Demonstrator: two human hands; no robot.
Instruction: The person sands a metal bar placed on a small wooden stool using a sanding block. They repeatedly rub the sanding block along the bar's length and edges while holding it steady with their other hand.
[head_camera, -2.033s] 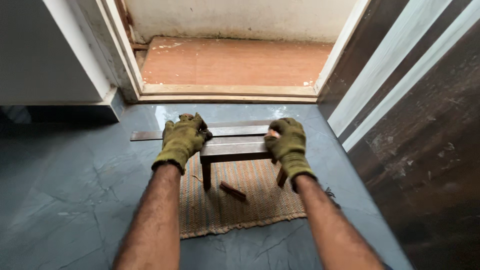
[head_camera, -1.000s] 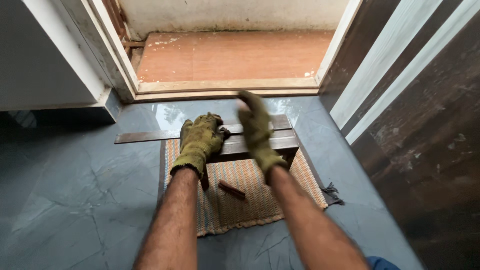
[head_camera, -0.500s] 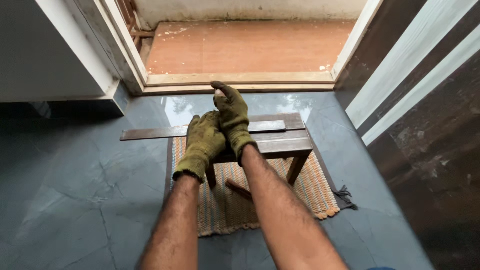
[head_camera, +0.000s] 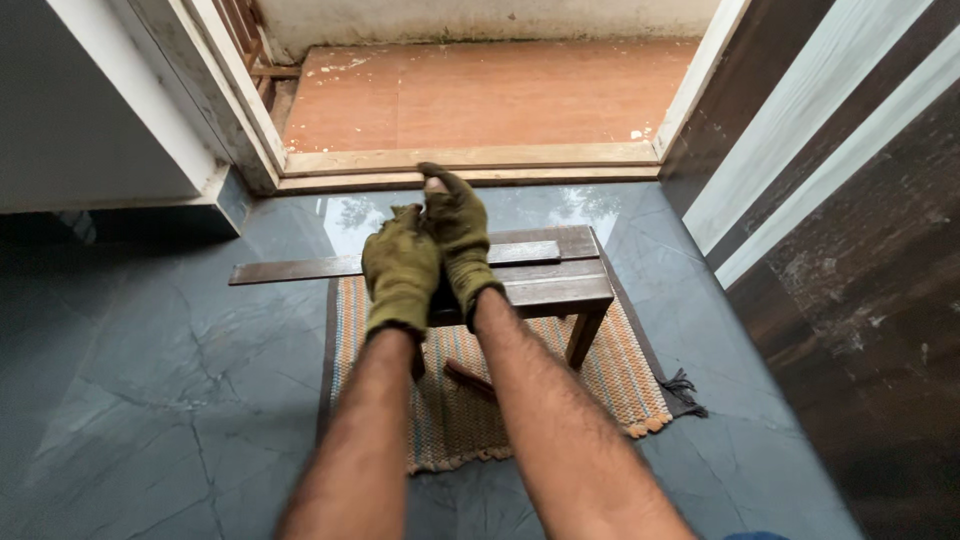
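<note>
A long dark wooden plank (head_camera: 300, 268) lies flat across a low wooden stool (head_camera: 560, 285), its left end jutting well past the stool over the floor. Both hands wear olive-green work gloves and meet above the stool's left part. The left hand (head_camera: 400, 270) curls loosely with its back up; whether it presses on the plank beneath cannot be told. The right hand (head_camera: 455, 232) is raised beside it, touching it, fingers half open and gripping nothing, one bare fingertip showing through the glove. Both forearms reach straight forward. The stool stands on a striped woven mat (head_camera: 610, 375), with a small wooden piece (head_camera: 470, 378) lying underneath. Around it spreads glossy grey tiled floor (head_camera: 150, 400), ending at a wooden door threshold (head_camera: 470, 160) before a reddish balcony floor (head_camera: 480, 90).
</note>
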